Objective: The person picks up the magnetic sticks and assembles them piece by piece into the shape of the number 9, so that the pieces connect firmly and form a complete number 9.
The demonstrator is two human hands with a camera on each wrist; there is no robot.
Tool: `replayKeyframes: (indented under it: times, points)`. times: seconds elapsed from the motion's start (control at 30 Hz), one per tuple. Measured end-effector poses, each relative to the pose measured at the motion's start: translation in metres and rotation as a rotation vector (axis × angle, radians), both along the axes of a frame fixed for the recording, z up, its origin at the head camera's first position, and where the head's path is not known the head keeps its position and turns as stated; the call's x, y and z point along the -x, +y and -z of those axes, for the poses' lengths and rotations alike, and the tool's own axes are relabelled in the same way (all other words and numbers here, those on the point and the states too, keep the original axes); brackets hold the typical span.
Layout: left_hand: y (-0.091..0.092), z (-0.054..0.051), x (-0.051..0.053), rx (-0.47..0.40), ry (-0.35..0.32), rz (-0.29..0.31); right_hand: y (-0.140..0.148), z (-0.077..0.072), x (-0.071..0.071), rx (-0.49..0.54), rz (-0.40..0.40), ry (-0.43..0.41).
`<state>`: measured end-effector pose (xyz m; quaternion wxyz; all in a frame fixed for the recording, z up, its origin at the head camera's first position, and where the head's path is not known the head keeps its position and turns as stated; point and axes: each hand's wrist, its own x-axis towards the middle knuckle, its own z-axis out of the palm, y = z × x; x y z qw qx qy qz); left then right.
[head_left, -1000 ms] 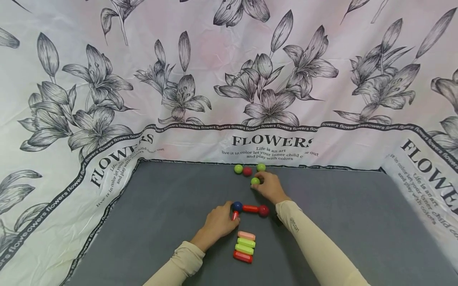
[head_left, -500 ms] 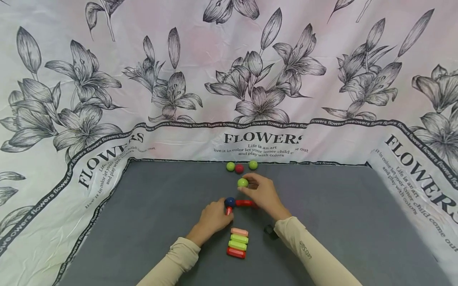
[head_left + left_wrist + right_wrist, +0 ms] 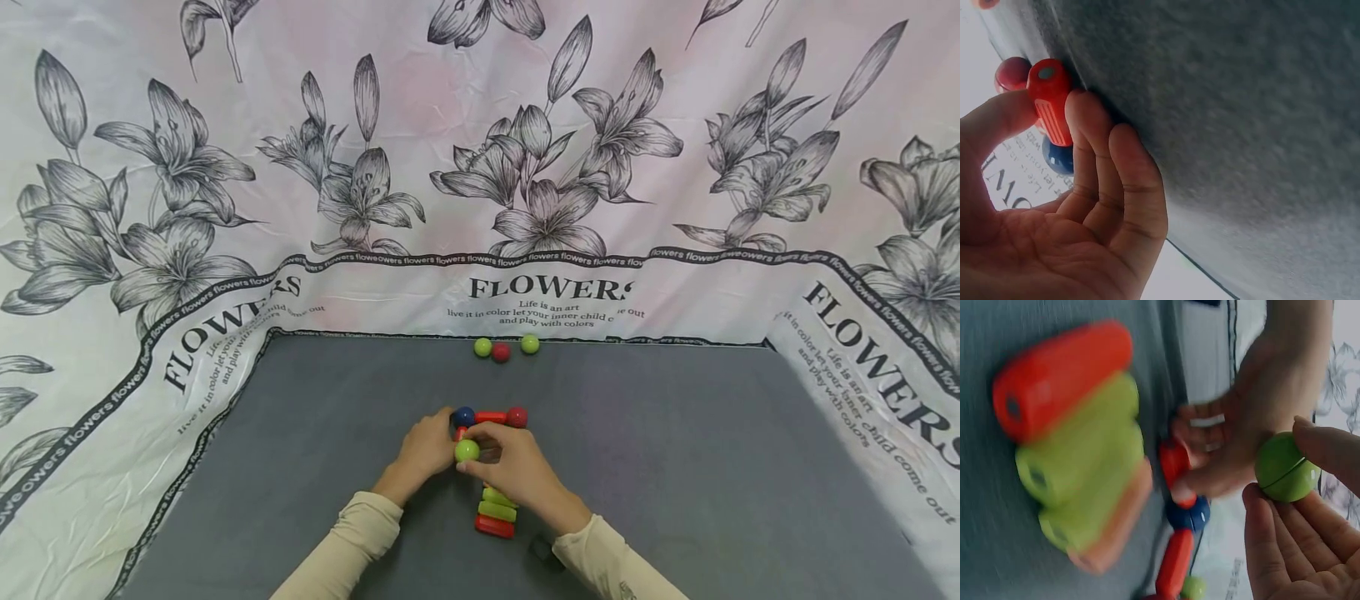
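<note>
Fingers point(image 3: 1262, 525) on ball point(image 3: 1277, 456), seam point(image 3: 1285, 475) wristcam only

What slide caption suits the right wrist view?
Right hand pinches a green ball; left hand grips a red rod with a blue ball at its end.

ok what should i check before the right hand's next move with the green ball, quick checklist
1. Green ball held by right hand: ok, pinched between thumb and fingers.
2. Held stick gripped by left hand: ok.
3. Held stick's near end bare: ok, left wrist view shows no ball there.
4. Blue ball touching both held stick and far stick: ok.
5. Green ball lined up with that end: cannot tell.
6. Spare sticks apart from held stick: ok.
</note>
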<state>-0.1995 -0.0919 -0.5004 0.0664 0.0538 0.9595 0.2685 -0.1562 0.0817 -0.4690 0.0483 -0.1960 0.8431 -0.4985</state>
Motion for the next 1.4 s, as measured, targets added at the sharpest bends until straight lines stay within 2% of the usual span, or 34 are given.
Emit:
replayKeyframes:
  times: [0.1,0.23,0.4,0.6,0.73,0.97,1.27,1.4]
  points:
    - [-0.005,-0.001,0.003,-0.019,-0.016,0.005,-0.006,0.006,-0.004,-0.022,-0.034,0.007]
    - [-0.01,-0.004,0.006,-0.063,-0.068,0.002,-0.014,0.016,-0.007,-0.081,-0.066,0.041]
    - [-0.012,-0.006,0.009,-0.078,-0.13,-0.009,-0.021,0.025,-0.01,-0.198,-0.094,0.109]
    - [-0.014,-0.01,0.008,-0.085,-0.157,-0.018,-0.026,0.028,-0.012,-0.3,-0.079,0.168]
    - [-0.014,-0.011,0.007,-0.092,-0.172,-0.018,-0.027,0.029,-0.012,-0.317,-0.071,0.161]
    - [-0.015,-0.013,0.006,-0.104,-0.197,-0.015,-0.03,0.029,-0.009,-0.366,-0.037,0.239]
    - [-0.02,-0.013,0.008,-0.073,-0.197,0.027,-0.033,0.031,-0.007,-0.408,0.03,0.257]
    - [-0.023,-0.013,0.008,-0.081,-0.203,0.026,-0.033,0.031,-0.007,-0.4,0.046,0.267]
